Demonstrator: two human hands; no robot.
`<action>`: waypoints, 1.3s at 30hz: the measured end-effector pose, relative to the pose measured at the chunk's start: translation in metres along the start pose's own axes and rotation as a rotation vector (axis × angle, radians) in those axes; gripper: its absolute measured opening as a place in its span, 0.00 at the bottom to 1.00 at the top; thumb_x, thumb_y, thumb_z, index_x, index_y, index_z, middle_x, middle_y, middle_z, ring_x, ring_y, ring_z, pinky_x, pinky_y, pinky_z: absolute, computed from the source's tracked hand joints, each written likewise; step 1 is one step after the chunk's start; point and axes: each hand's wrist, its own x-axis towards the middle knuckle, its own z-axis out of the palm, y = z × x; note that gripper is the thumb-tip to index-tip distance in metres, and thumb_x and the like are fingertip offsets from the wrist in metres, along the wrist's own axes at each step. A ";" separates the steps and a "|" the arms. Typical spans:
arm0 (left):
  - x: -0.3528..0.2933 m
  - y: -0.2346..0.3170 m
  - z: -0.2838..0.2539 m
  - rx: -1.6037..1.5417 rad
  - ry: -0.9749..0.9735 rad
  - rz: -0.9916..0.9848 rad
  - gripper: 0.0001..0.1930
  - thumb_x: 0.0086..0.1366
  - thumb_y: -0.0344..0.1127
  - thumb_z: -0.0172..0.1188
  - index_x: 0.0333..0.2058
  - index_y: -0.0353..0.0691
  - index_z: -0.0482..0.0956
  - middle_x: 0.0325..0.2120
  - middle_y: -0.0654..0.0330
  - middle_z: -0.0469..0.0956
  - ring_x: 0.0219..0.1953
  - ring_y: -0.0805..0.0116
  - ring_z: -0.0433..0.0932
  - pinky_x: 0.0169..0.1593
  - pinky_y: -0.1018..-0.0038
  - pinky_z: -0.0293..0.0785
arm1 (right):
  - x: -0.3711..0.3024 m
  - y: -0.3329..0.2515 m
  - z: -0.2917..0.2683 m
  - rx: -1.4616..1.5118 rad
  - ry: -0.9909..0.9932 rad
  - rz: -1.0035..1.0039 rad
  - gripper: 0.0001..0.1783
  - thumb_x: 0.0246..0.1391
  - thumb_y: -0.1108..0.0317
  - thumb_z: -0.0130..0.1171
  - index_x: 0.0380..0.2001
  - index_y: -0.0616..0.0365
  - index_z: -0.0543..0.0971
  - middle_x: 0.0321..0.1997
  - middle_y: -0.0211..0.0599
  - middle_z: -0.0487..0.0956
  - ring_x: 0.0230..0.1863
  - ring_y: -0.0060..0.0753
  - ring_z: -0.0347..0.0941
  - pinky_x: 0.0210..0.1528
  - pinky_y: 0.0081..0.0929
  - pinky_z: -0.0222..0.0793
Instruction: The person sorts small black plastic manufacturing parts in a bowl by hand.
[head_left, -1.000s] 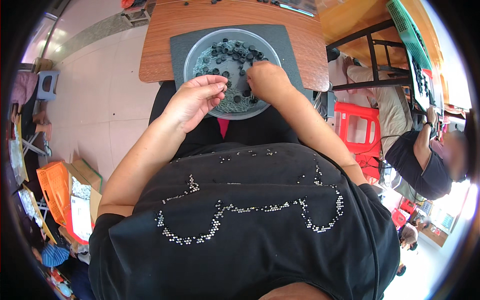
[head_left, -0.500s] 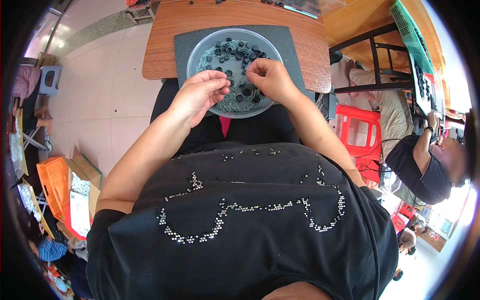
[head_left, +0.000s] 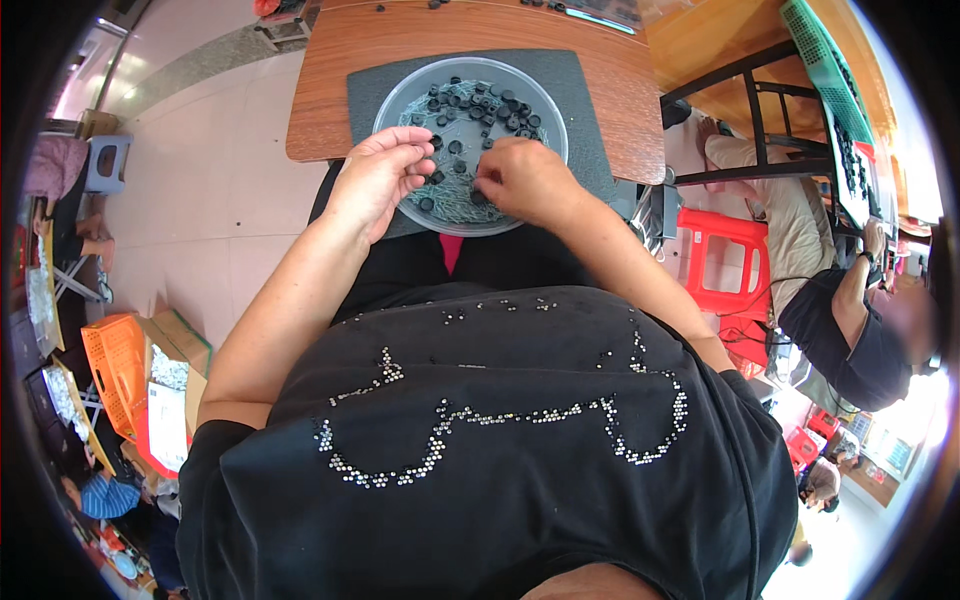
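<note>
A round translucent grey basin (head_left: 556,108) holds thin pale greenish pins (head_left: 455,207) and many small black round caps (head_left: 507,96). Over its left side is my left hand (head_left: 380,178), thumb and fingers pinched on a small black cap (head_left: 436,143). My right hand (head_left: 532,178) reaches down into the basin's right half, its fingertips pressed together among the pins. One black cap (head_left: 478,198) lies right by those fingertips. Whatever the right fingers grip is hidden or too small to name.
Under the basin is a dark grey mat (head_left: 362,105) on a wooden table (head_left: 325,85). A red plastic stool (head_left: 725,255) stands at the right, near a person (head_left: 840,320) seated by a black frame. Orange crate (head_left: 112,370) and carton (head_left: 178,340) are at the left.
My right hand has moved down and slightly left, toward the pins in the basin. The left hand has shifted a little left and up, and a black cap shows at its fingertips.
</note>
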 end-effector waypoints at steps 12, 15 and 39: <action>0.003 -0.004 0.013 0.331 -0.036 0.038 0.11 0.60 0.29 0.55 0.42 0.38 0.76 0.32 0.66 0.75 0.33 0.79 0.72 0.37 0.82 0.67 | 0.001 0.011 -0.005 0.307 0.059 0.191 0.04 0.42 0.72 0.60 0.26 0.59 0.78 0.25 0.40 0.78 0.30 0.36 0.77 0.33 0.31 0.72; 0.011 -0.008 0.019 0.475 -0.069 0.047 0.11 0.60 0.31 0.56 0.42 0.38 0.76 0.30 0.66 0.75 0.32 0.79 0.72 0.36 0.81 0.67 | 0.002 0.027 -0.018 0.402 0.106 0.223 0.04 0.44 0.74 0.62 0.27 0.60 0.78 0.24 0.32 0.77 0.28 0.22 0.73 0.31 0.21 0.69; 0.024 0.001 0.047 0.269 -0.189 0.106 0.06 0.62 0.33 0.58 0.36 0.39 0.77 0.28 0.64 0.78 0.29 0.79 0.74 0.32 0.83 0.69 | 0.002 0.018 -0.027 1.166 -0.026 0.369 0.06 0.49 0.73 0.63 0.32 0.58 0.78 0.28 0.25 0.77 0.25 0.13 0.67 0.29 0.12 0.62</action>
